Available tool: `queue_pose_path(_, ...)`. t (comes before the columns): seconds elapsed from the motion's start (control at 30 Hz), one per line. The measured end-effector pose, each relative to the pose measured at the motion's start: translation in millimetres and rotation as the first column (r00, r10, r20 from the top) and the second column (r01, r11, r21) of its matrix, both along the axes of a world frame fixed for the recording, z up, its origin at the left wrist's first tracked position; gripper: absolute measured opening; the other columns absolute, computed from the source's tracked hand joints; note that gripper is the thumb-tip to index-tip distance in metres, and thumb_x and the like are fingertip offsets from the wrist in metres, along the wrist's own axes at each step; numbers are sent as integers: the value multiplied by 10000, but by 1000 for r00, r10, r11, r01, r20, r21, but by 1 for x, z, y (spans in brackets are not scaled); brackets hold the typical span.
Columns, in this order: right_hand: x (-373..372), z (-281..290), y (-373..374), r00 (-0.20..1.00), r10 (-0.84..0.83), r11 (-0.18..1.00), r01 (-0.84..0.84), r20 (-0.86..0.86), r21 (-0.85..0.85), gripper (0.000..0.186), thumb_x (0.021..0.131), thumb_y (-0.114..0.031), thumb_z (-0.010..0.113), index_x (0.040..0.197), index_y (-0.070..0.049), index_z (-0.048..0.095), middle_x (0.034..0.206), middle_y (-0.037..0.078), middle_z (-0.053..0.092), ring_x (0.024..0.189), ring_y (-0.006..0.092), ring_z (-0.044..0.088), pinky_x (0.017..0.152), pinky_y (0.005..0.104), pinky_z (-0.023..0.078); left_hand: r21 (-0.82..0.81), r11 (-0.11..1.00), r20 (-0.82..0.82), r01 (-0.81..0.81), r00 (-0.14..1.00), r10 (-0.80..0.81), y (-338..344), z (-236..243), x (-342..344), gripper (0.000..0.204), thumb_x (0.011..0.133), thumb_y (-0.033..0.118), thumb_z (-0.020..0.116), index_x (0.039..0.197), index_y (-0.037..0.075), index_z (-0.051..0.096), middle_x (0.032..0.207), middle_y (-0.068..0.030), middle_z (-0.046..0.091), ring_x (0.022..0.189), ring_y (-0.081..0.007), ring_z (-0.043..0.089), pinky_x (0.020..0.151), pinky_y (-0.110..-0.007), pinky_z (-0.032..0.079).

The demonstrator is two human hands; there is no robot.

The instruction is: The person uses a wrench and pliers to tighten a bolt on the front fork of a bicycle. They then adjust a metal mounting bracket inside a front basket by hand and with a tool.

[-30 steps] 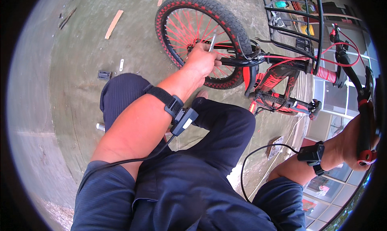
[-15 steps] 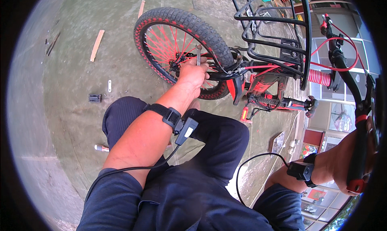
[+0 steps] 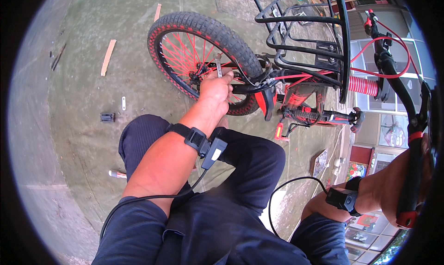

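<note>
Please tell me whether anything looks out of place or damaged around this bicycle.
Nothing looks clearly damaged or spilled. Slightly untidy, perhaps: a wooden strip, a small white piece and a dark block lie loose on the ground, left of the wheel, scattered rather than gathered.

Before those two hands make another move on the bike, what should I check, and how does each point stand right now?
1. Left hand gripping the wrench: ok, it is held, open end showing.
2. Wrench seated on a nut: cannot tell; the hand hides its other end.
3. Right hand on the handlebar grip: ok, though its fingers are mostly lost in shadow.
4. Hub of the red-spoked wheel tight: cannot tell from this view.
5. Loose things off the floor: probably not ok; a wood strip, a white plate and a black box lie there.
</note>
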State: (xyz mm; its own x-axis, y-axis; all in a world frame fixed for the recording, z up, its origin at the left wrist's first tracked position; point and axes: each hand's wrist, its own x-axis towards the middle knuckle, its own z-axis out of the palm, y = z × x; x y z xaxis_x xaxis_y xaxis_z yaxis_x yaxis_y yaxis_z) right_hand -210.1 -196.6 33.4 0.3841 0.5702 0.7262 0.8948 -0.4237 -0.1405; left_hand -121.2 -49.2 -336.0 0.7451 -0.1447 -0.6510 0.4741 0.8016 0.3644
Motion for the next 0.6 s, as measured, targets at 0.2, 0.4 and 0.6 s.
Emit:
queue_pose_path(0.2,0,-5,0,1000,-12,1000,12,-5,14,642,906,-558,422,1290,-55,531,1193,208,551,1117,323,535,806,380,518,36,997,-4,68,998,-68,2,1,-5,150,900,112,659,1037,51,645,746,16,568,507,-70,446,419,-237,328)
queue_pose_path(0.4,0,-5,-2,1000,-23,1000,23,-5,20,648,908,-560,414,1276,-38,528,1172,212,553,1101,321,540,802,376,516,31,995,32,96,995,-97,4,1,-5,161,905,119,653,1053,56,647,752,19,563,507,-68,443,417,-234,324)
queue_pose_path(0.6,-1,-7,-4,1000,-25,999,25,-9,27,655,911,-562,407,1263,-22,524,1152,216,555,1085,319,545,798,373,515,-88,995,-49,-49,998,45,8,7,-2,139,901,81,642,1039,66,649,721,28,534,497,-67,426,408,-229,315)
